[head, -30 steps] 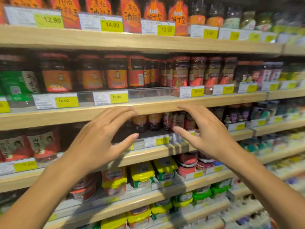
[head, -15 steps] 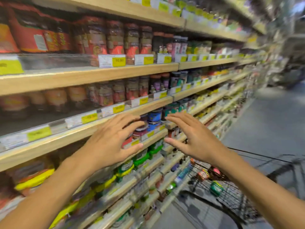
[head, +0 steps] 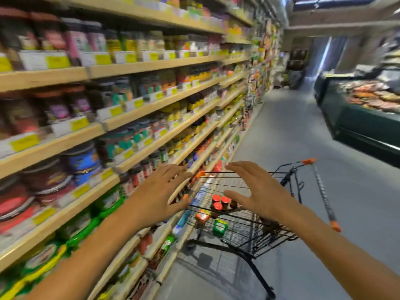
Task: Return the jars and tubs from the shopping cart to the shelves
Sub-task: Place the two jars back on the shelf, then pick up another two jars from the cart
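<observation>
Left hand (head: 161,197) and right hand (head: 263,194) spread, empty, above shopping cart (head: 287,178); red-lidded jars (head: 218,202) inside.

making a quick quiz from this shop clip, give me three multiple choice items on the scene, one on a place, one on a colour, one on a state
1. Where does the shopping cart stand?
A. on the aisle floor, right of the shelves
B. behind the meat counter
C. on a shelf

2. What colour are the lids of the three jars clustered in the cart?
A. blue
B. red
C. white

3. What state are the hands in?
A. both grip jars
B. one grips the cart handle
C. both open and empty

Answers: 1 A, the cart sits on the grey floor beside the shelves. 2 B, the lids are red. 3 C, the left hand and right hand hold nothing, fingers spread.
</observation>
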Available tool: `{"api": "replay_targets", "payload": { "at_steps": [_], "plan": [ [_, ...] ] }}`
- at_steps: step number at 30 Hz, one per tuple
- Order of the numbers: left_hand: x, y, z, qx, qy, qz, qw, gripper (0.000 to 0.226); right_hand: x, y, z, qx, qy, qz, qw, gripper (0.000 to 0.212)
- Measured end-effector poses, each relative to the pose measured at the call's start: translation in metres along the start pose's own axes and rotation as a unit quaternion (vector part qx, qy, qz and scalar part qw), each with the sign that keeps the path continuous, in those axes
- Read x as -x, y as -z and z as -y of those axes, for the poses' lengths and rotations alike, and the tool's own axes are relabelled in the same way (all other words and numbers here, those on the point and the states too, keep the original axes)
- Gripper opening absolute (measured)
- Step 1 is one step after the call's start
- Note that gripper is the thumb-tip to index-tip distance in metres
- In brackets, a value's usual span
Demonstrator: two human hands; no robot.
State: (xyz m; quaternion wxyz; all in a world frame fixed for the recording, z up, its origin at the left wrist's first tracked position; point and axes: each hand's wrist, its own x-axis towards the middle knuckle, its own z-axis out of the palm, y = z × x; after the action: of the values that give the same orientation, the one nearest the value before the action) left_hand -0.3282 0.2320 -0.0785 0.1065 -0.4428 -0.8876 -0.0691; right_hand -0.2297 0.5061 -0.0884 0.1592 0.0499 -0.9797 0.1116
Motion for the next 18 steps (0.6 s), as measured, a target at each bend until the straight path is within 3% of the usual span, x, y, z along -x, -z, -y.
{"api": "replay_targets", "payload": {
  "at_steps": [8, 18],
  "plan": [
    [-0.111, -0.088, -0.045, 0.061, -0.035, 0.066, 0.995, 0.068, 0.027, -0.006, -0.128, -0.02, -0.09, 0.015, 0.996, 0.07],
    [-0.216, -0.166, -0.007, 0.108, -0.054, 0.114, 0.986, 0.067, -0.021, -0.055, -0.197, -0.05, -0.163, 0.04, 0.985, 0.07]
  ]
}}
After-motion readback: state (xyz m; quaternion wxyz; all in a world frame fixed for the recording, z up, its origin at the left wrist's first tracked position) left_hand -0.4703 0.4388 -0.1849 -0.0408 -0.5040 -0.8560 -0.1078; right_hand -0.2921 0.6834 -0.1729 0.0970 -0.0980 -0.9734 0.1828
